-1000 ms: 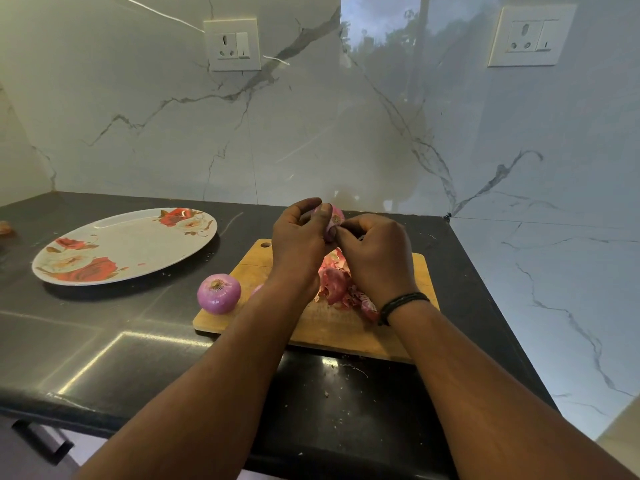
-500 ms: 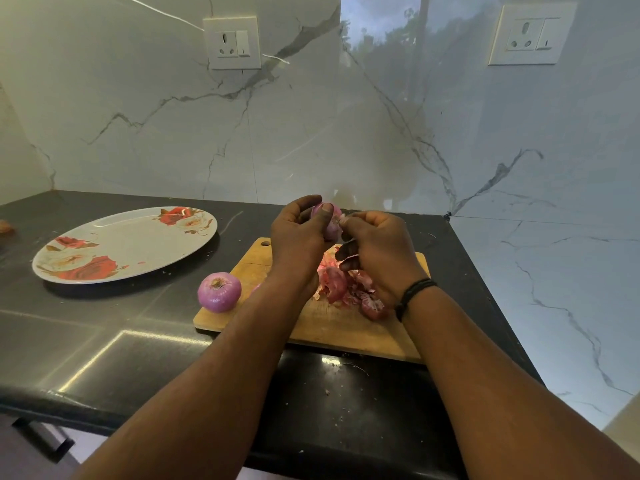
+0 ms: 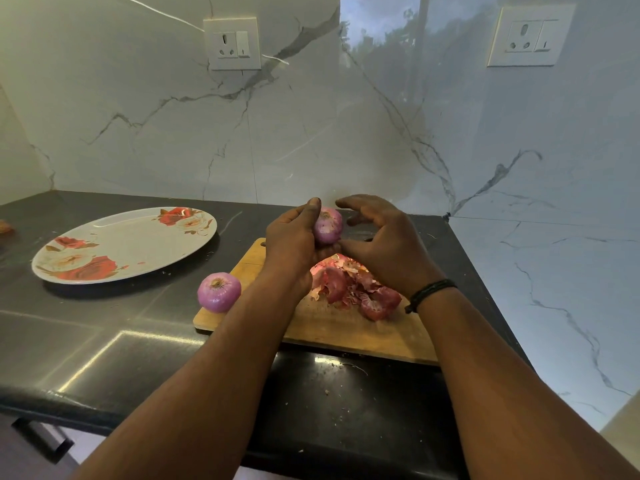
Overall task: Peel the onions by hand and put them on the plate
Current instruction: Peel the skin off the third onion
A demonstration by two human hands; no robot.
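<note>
Left hand [image 3: 294,244] fingers curl round onion [image 3: 328,226], up above cutting board [image 3: 346,327]. Right hand [image 3: 384,244] fingers loose, spread, just beside onion, holding nothing. Peels [image 3: 356,289] under fingers. Turn onion, pinch leftover skin, pull gently. Plate [image 3: 104,268] far left of fingers.

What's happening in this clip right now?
A person is peeling onions over a cutting board. The left hand holds an onion, while the right hand sits beside it with fingers spread. Skins are piled on the board, a second onion rests at its left edge, and the flowered plate holds none yet.
</note>
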